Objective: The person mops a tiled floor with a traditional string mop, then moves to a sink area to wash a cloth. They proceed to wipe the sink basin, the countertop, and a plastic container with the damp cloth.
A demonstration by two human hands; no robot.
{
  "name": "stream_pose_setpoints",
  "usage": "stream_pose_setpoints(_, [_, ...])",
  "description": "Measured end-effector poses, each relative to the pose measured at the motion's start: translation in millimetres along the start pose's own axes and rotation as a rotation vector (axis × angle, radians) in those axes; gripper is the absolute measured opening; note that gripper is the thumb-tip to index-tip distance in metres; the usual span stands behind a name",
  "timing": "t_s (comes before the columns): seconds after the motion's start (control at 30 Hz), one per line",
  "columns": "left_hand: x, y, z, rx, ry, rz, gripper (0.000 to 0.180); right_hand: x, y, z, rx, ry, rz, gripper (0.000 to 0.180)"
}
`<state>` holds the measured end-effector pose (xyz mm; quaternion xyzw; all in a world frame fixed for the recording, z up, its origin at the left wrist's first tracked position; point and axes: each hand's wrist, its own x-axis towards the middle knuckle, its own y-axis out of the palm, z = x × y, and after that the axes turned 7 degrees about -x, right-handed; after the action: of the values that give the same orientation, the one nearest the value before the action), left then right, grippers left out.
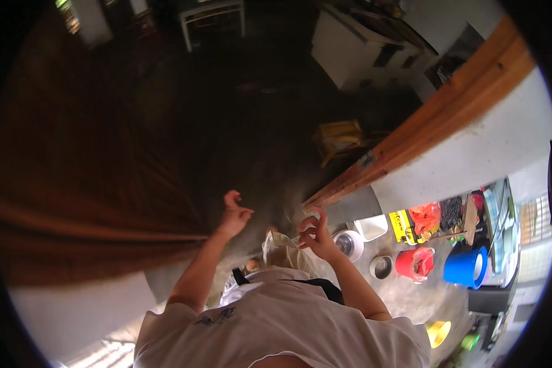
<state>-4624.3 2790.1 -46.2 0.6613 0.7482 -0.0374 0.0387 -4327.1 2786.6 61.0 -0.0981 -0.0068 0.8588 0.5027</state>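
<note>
My left hand point(234, 214) is raised in front of me near the dark wooden door point(110, 184). Its fingers are loosely bent, with the thumb apart, and nothing shows in them. On the other side, my right hand point(316, 234) hangs in the air close to the lower end of the wooden door frame point(423, 110). Its fingers curve with a gap between them, and I see nothing held. Below and between the hands, a pale sack point(282, 248) stands on the floor, partly hidden by my body.
At right on the floor are a white basin point(370, 227), a round white container point(349, 244), a grey bowl point(381, 267), a red bucket point(414, 262) and a blue bucket point(465, 267). In the dark room ahead stand a yellow stool point(337, 138) and a white cabinet point(356, 55).
</note>
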Motion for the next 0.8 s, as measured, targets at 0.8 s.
stream_pose_setpoints(0.8, [644,163,22,0.778,-0.177,1.297,0.059,525,-288,-241,-0.304,0.792,-0.619,0.073])
